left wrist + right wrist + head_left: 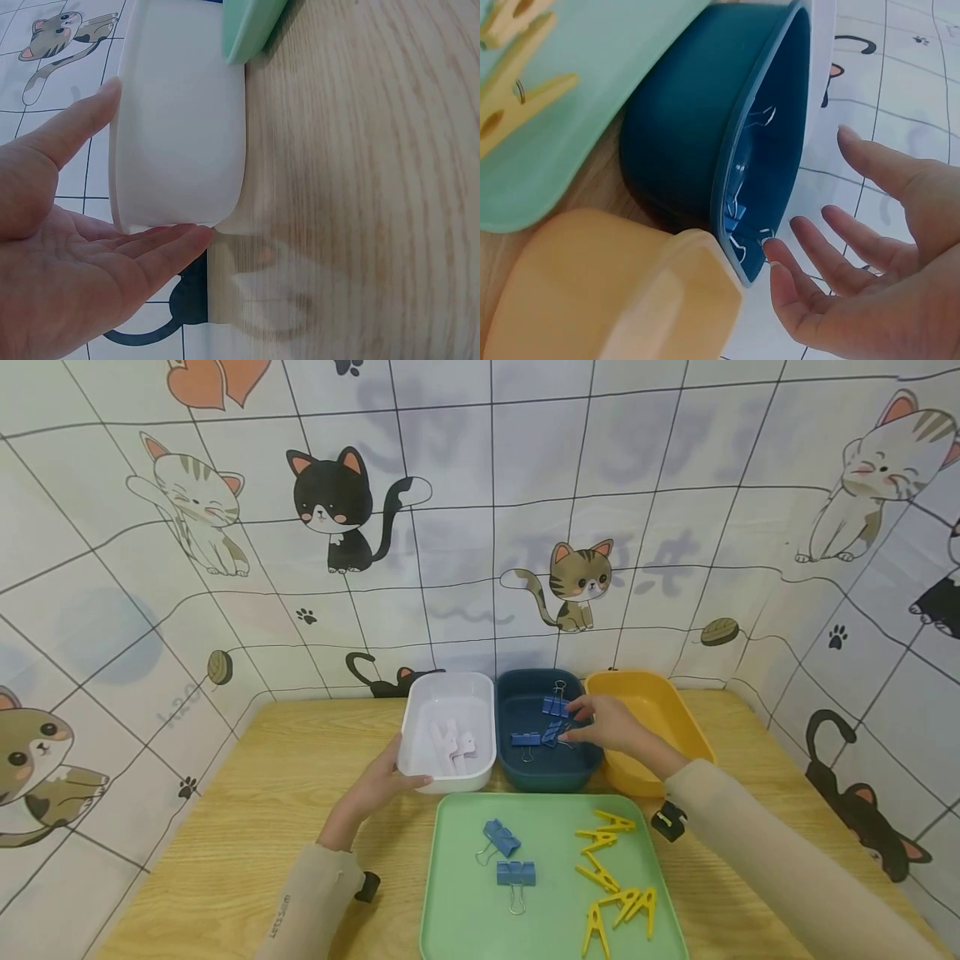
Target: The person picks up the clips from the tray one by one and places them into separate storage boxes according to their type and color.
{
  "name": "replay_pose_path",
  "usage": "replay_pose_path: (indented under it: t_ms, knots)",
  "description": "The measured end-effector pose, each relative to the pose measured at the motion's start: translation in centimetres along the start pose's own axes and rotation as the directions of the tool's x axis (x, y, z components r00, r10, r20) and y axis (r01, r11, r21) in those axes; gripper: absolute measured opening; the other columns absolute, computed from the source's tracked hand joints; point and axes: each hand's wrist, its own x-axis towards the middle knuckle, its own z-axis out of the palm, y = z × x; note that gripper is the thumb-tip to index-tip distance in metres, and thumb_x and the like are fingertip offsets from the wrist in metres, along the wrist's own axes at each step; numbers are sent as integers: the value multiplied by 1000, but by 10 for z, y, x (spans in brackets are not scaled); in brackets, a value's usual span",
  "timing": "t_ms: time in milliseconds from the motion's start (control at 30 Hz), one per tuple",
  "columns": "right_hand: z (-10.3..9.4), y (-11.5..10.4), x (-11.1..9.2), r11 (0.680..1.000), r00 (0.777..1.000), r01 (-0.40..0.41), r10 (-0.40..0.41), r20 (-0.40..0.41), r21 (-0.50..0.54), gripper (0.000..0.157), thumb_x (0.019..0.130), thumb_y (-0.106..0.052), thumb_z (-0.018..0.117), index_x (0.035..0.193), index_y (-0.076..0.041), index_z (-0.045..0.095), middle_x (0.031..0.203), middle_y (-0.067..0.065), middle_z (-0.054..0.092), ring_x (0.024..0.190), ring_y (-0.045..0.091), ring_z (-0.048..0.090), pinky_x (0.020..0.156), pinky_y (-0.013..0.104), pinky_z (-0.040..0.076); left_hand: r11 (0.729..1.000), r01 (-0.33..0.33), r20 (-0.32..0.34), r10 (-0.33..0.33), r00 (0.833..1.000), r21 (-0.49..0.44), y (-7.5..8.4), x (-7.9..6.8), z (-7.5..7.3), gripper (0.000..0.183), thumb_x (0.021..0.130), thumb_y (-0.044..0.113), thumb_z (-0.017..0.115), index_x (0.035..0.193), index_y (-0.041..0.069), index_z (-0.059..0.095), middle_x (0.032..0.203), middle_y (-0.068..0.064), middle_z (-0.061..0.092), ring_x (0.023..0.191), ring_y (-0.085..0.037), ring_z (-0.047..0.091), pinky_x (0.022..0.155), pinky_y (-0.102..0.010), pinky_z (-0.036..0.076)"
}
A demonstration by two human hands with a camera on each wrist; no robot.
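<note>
My left hand [382,777] rests against the white bin [453,783], its fingers fairly straight along the side and its thumb at the rim. White clips [452,745] lie inside that bin. Over the right part of the dark blue bin [547,780] is my right hand [611,725]; in the right wrist view its fingers are spread and loosely bent, with nothing seen between them. Blue binder clips [526,740] lie in the dark blue bin, some close to the right fingertips. Two more blue binder clips [516,873] lie on the green tray [468,935].
A yellow bin [663,703] stands to the right of the dark blue one, beneath my right forearm. Several yellow clothespins [597,875] are on the tray's right side. The wooden table [300,760] meets a cat-patterned wall covering [465,527] behind the bins.
</note>
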Motion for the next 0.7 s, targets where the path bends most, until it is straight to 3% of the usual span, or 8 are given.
replay_pose_path:
  t_ms: [167, 400, 700]
  knots:
    - [4, -2, -8, 999, 999, 35, -34, -27, 21, 53, 85, -22, 80, 127, 5, 61, 117, 27, 64, 109, 41, 58, 89, 49, 53, 1000, -3, 3, 3, 1000, -2, 0, 0, 0, 95, 87, 9, 75, 158, 5, 13, 155, -24, 32, 135, -42, 40, 111, -58, 31]
    - [11, -6, -22, 996, 996, 77, -75, -50, 47, 47, 85, -19, 79, 124, 3, 63, 113, 22, 66, 88, 31, 63, 74, 38, 57, 1000, -10, 2, 10, 1000, 4, 0, 1, 1, 94, 88, 8, 75, 158, 4, 14, 154, -25, 33, 132, -41, 42, 110, -57, 33]
    - [19, -14, -35, 989, 992, 118, -115, -48, 83, 43, 86, -17, 79, 123, -2, 64, 112, 17, 67, 85, 26, 63, 71, 35, 56, 1000, -16, 3, 16, 1000, -4, -2, 1, 1, 94, 87, 8, 76, 158, 6, 14, 155, -25, 32, 133, -42, 41, 110, -58, 32]
